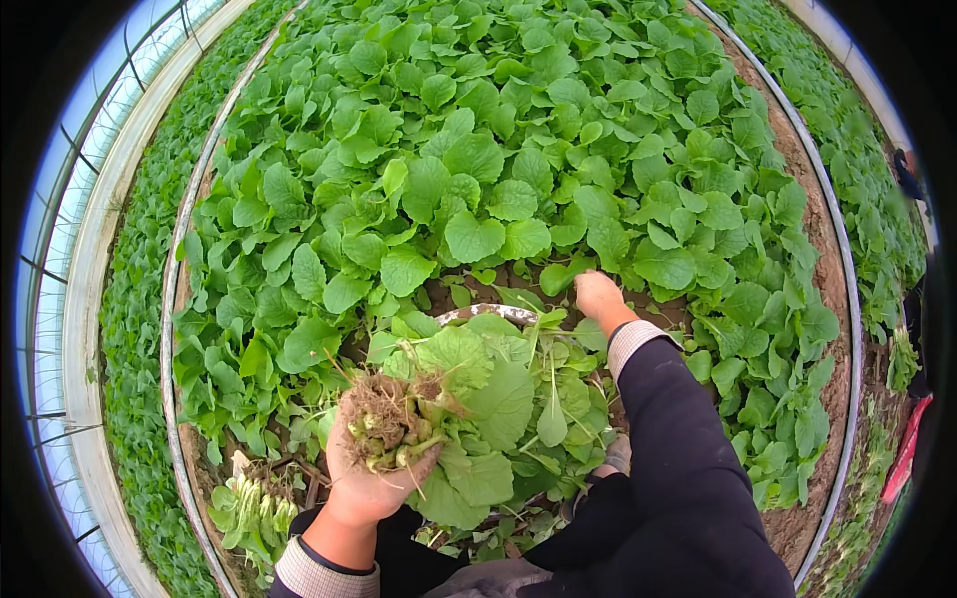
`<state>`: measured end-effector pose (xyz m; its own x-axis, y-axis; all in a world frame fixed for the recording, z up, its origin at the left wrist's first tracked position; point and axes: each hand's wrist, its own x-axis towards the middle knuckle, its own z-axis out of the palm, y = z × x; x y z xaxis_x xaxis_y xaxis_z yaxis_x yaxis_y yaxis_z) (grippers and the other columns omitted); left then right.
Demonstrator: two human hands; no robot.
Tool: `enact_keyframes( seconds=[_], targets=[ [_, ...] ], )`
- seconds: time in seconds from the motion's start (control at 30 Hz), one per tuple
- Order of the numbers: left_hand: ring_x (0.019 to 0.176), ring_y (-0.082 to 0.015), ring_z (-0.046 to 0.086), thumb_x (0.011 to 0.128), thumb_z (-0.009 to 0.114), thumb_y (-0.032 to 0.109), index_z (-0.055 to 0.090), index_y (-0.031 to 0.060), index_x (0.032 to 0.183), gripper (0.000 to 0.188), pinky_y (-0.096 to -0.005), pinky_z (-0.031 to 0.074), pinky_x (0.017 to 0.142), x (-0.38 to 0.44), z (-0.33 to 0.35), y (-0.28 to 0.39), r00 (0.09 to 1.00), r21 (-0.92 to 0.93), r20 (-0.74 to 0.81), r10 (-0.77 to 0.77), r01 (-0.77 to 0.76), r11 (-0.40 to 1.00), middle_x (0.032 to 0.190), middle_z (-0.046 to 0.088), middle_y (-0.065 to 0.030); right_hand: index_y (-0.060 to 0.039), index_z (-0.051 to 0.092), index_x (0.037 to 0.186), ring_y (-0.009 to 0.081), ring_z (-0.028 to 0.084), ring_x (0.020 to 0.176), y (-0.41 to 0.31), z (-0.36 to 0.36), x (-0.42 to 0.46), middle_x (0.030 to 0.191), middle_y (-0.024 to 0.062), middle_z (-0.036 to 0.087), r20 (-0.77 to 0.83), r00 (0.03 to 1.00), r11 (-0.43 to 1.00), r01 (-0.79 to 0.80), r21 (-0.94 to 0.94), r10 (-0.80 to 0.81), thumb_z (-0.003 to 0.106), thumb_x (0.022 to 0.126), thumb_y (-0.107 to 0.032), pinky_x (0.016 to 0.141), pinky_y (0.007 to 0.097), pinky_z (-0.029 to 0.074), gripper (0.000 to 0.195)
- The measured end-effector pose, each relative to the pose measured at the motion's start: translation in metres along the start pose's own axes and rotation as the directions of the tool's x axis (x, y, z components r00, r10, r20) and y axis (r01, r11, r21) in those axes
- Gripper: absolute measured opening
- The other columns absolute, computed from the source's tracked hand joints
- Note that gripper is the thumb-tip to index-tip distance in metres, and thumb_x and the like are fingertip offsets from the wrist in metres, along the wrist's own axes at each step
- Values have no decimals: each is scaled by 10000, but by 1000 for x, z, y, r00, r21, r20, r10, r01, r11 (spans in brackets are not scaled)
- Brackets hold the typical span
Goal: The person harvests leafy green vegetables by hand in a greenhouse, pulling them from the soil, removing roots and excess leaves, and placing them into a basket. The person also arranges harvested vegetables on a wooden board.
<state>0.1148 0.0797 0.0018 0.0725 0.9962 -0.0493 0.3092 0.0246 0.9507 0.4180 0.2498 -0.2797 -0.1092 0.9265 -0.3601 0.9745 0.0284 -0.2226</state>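
My left hand [374,463] is wrapped around a bunch of uprooted leafy greens [478,404]. Their soil-covered roots [389,418] face up by my fingers, and the broad leaves spread to the right. My right hand [598,295] reaches low to the edge of the standing crop [516,179], touching a green leaf [561,275]. Its fingertips are hidden, so any grip there is unclear. More loose greens [564,411] lie beneath and beside the held bunch. Behind it shows a curved white rim [490,311] marked with dirt, mostly covered by leaves.
Another bundle of greens [254,516] lies on the ground at lower left. Pale pipes [179,247] [841,224] border the bed on both sides. A greenhouse wall [75,247] curves along the left. At the right rim another person [919,321] is partly visible beside a red object [906,452].
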Motion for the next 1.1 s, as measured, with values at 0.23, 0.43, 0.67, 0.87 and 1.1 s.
enact_keyframes(
  seconds=[0.23, 0.43, 0.67, 0.87, 1.1],
  targets=[
    [1055, -165, 496, 699, 713, 192, 464, 95, 1139, 515, -306, 348, 967, 8, 0, 3, 914, 57, 157, -374, 369, 927, 1101, 561, -13, -79, 501, 1234, 271, 423, 1197, 54, 51, 48, 1229, 105, 512, -76, 997, 508, -54, -860, -23, 464, 843, -287, 1038, 423, 271, 445],
    [1050, -177, 493, 761, 645, 186, 419, 84, 1178, 485, -310, 355, 968, 27, 13, -1, 944, -101, 220, -245, 272, 957, 1121, 543, -38, -127, 506, 1225, 248, 574, 988, 131, 109, 103, 1097, 79, 599, -62, 869, 696, -435, -571, 492, 498, 868, -219, 803, 495, 412, 369],
    [1069, -207, 499, 833, 567, 182, 396, 76, 1186, 407, -357, 390, 953, 13, 11, -1, 918, -306, 254, -304, 375, 875, 1153, 535, -74, -44, 489, 1166, 242, 639, 883, 65, 65, 51, 1014, 122, 642, -51, 926, 777, -343, -529, 374, 451, 879, -178, 724, 507, 443, 319],
    [1007, -182, 542, 751, 653, 36, 417, 44, 1174, 485, -319, 445, 892, 8, 7, 3, 967, -67, 229, -110, 128, 990, 1124, 547, -85, -43, 442, 1241, 293, 620, 958, 34, 9, -7, 1045, 148, 642, 108, 918, 911, -354, -214, 382, 521, 854, -266, 850, 489, 408, 454],
    [972, -157, 574, 653, 750, -9, 411, 7, 1187, 632, -308, 460, 869, -21, 5, 11, 970, -459, 229, -85, 185, 869, 1075, 579, -74, -6, 579, 1111, 266, 616, 941, 20, -103, -64, 1027, 150, 639, -274, 933, 875, -78, 477, 232, 658, 776, -338, 831, 339, 467, 479]
  ],
)
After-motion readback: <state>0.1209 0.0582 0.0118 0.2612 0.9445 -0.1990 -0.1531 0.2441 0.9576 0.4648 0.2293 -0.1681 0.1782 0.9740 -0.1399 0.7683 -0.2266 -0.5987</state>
